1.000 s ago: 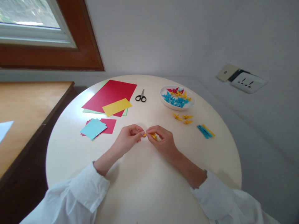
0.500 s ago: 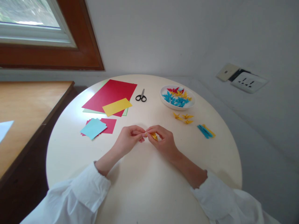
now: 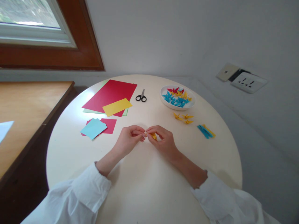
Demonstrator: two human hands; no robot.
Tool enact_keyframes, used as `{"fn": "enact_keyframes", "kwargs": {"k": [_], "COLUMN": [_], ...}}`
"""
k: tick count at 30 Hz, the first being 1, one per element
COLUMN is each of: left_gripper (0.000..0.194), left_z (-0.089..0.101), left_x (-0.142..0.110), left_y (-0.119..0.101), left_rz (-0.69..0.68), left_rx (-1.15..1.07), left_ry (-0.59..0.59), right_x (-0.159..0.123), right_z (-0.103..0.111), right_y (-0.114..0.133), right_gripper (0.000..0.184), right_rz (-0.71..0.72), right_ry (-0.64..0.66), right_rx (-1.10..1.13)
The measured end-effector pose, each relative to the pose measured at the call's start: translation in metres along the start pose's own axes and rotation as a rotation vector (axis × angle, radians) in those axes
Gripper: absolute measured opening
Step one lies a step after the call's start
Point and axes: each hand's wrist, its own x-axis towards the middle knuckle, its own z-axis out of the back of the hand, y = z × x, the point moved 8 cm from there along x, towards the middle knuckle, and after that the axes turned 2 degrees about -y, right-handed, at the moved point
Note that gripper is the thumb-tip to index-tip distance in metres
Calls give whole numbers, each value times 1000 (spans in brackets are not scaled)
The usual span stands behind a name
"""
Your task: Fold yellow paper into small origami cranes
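Between my fingertips, over the middle of the white round table [image 3: 149, 186], is a small folded yellow paper [image 3: 153, 136]. My left hand [image 3: 130, 138] pinches its left end, thumb against fingers. My right hand [image 3: 164, 142] holds its body from the other side, and the fingers hide much of its shape. Just beyond my right hand stand three yellow paper cranes [image 3: 187, 117]. Behind those, a white round dish [image 3: 177, 108] holds several blue, yellow and red paper cranes [image 3: 171, 99].
At the back left lie a large red sheet [image 3: 112, 93] and a yellow strip of paper [image 3: 117, 107]. Nearer are light blue squares [image 3: 94, 128] over red ones. Scissors [image 3: 141, 96] lie at the back middle. Folded blue and yellow strips [image 3: 205, 131] lie right. A wall socket [image 3: 249, 81] is beyond.
My fingers have shifted very slightly on the yellow paper, and a little less of it shows below my right fingers. Everything else stays in place.
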Motion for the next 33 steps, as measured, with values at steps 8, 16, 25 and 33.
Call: {"fn": "enact_keyframes", "kwargs": {"k": [8, 16, 25, 33], "left_gripper": [20, 11, 12, 16], "left_z": [-4, 8, 11, 9], "left_x": [0, -2, -5, -3], "left_y": [1, -11, -19, -15], "left_rz": [-41, -151, -185, -239], "left_rx": [25, 128, 133, 244], "left_ry": [54, -84, -134, -135], "right_x": [-2, 1, 1, 0], "right_z": [-1, 10, 8, 3], "right_y": [-5, 0, -12, -13], "right_gripper": [6, 6, 11, 11], "right_rz": [-60, -9, -110, -96], "right_ry": [-3, -112, -71, -29], "right_rx": [35, -141, -110, -100]}}
